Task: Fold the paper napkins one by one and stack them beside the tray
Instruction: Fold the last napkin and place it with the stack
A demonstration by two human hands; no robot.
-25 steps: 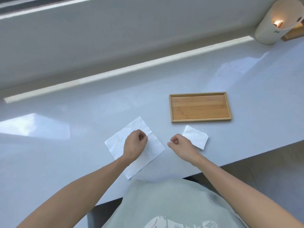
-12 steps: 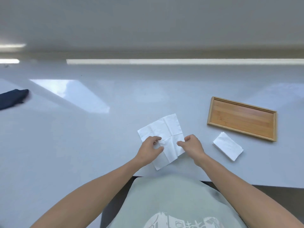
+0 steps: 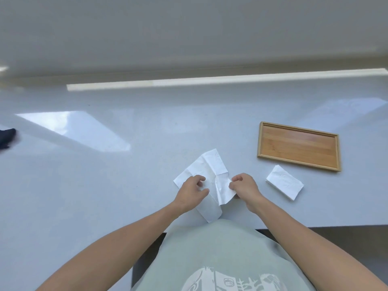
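Note:
A white paper napkin (image 3: pixel 212 166) lies unfolded on the pale table near the front edge. My right hand (image 3: pixel 244 185) pinches its right corner and lifts that flap off the surface, curling it up. My left hand (image 3: pixel 192 191) rests on the napkin's left part with fingers bent, pressing it down. To the right, a stack of folded white napkins (image 3: pixel 284 184) sits just in front of the empty wooden tray (image 3: pixel 298 131). The napkin's near corner pokes out below my left hand.
The pale glossy table (image 3: pixel 105 185) stretches left and back to a wall ledge. A dark object (image 3: pixel 6 136) lies at the far left edge. The table's front edge runs just behind my wrists on the right side.
My right hand has gripped the napkin's right corner and raised it off the table. The left hand stays on the napkin. The head view has shifted slightly.

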